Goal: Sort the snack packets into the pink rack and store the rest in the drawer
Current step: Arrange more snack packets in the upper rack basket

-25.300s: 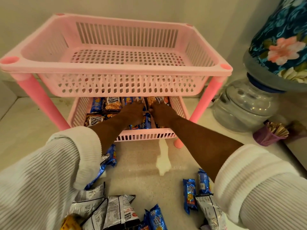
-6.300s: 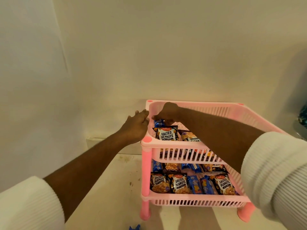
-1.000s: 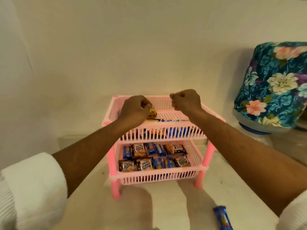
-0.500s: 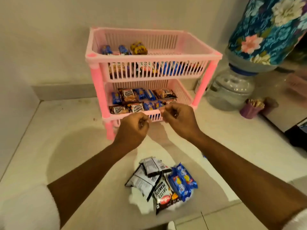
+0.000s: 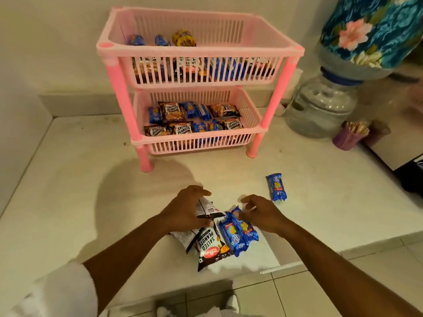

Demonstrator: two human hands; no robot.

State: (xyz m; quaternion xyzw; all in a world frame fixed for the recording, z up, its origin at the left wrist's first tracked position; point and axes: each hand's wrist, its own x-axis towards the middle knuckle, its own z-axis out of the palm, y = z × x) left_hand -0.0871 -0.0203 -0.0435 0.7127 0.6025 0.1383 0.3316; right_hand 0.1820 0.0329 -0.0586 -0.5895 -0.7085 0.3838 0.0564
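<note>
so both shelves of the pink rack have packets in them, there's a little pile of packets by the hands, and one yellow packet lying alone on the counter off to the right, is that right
Not quite. The lone packet on the counter to the right is blue, not yellow, as the head view shows. The rest holds: both shelves of the pink rack have packets in them, and a small pile of packets lies by the hands.
</note>
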